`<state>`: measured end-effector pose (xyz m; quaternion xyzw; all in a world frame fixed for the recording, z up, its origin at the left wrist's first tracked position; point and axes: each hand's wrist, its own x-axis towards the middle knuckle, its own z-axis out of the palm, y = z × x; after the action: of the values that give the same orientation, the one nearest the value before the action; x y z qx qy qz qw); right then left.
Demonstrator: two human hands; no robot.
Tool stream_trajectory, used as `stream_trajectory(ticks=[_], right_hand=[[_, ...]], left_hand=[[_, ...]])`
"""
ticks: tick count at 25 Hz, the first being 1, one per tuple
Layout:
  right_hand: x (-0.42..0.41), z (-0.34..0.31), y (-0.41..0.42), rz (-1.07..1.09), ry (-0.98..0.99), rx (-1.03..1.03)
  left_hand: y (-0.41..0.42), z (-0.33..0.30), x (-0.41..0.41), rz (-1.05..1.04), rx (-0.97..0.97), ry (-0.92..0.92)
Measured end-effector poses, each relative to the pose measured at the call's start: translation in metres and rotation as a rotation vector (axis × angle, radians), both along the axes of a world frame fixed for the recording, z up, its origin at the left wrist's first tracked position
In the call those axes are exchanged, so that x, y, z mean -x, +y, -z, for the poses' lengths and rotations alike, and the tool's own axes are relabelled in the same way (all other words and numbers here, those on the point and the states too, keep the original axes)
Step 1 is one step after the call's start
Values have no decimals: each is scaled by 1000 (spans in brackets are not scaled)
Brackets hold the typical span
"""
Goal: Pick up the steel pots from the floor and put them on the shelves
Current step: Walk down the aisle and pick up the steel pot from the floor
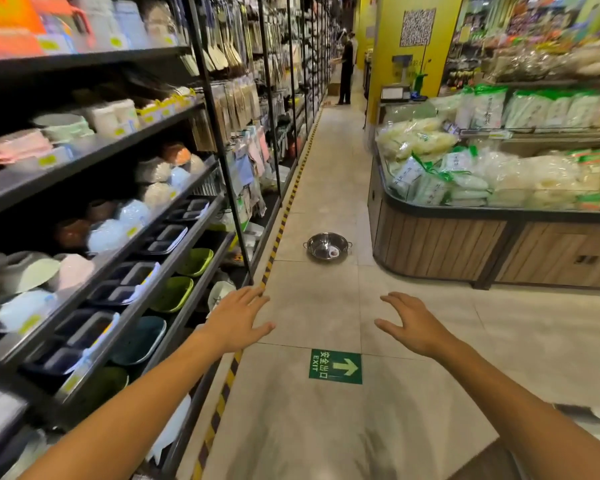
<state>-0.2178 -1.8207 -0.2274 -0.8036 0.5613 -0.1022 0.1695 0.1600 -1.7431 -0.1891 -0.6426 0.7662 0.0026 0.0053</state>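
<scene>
One shiny steel pot [328, 246] with two small side handles stands upright on the tiled aisle floor, some way ahead of me, with a round label inside it. My left hand [239, 318] and my right hand [411, 325] are stretched forward at about the same height, fingers spread, holding nothing. Both hands are well short of the pot. The black shelves [142, 206] run along my left side, stocked with bowls, trays and wrapped dishes.
A wooden-sided display counter [464, 247] heaped with bagged noodles juts in on the right, close to the pot. Yellow-black tape [274, 247] marks the foot of the shelves. A green exit sticker [335, 366] lies on the floor. A person [346, 69] stands far down the aisle.
</scene>
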Motion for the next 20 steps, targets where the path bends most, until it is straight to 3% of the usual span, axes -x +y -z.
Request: stream_trajectory(ticks=[10,20], right_hand=[[-80,24,-286,40,126,-81],[-106,68,-548,76,23,-189]], left_hand=[[-315,54,-68,16,-165,61],[-594,102,-105,57,-272,20]])
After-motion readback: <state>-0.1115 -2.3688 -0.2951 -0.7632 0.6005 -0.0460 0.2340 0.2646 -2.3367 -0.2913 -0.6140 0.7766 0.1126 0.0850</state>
